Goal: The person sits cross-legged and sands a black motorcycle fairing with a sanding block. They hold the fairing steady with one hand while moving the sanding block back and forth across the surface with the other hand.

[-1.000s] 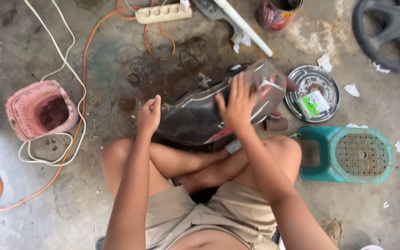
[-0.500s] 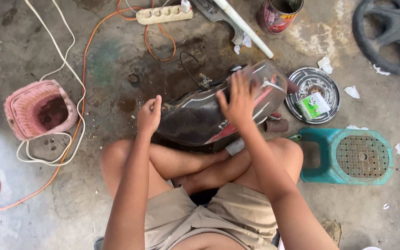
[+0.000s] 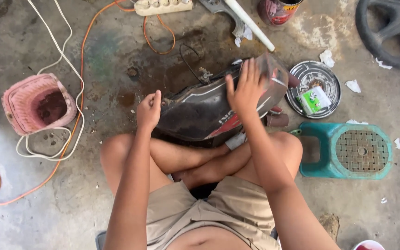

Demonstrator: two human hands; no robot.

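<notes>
Dark, glossy motorcycle fuel tank (image 3: 209, 113), red-striped, lies on the concrete floor (image 3: 116, 51) at centre frame, its long axis running from lower left to upper right. Right hand (image 3: 246, 90) lies flat on the tank's upper right end, grip open, fingers spread. Left hand (image 3: 149, 110) touches the tank's lower left end, grip curled closed on nothing visible. Counted: one tank, two hands, one pink basket (image 3: 38, 104) at left, one round metal tray (image 3: 315, 88) and one teal stool (image 3: 348, 150) at right.
</notes>
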